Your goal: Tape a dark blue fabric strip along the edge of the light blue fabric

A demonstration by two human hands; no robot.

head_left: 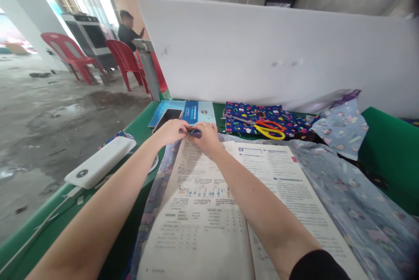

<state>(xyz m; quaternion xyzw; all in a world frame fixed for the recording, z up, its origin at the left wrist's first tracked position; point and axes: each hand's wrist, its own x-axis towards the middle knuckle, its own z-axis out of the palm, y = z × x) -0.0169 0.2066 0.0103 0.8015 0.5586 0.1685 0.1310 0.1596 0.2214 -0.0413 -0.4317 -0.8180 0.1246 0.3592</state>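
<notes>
An open printed book (209, 223) lies on a grey-blue patterned cloth (360, 210) that shows past its edges. At the book's far left corner my left hand (173, 130) is closed in a pinch. Close beside it my right hand (207, 138) is also closed, fingertips nearly meeting the left ones. A small dark bit shows between the fingers; whether it is a cloth edge or something else I cannot tell. A dark phone (170, 116) lies just behind my left hand. Scissors (262, 127) with orange and yellow handles rest on folded dark blue printed cloth (242, 109).
A white power bank (100, 162) with a cable lies on the green table (49, 223) at left. Behind my hands is a blue booklet (206, 109). A tall white board (262, 48) stands along the back. Beyond are red chairs (122, 59) and a seated person (127, 31).
</notes>
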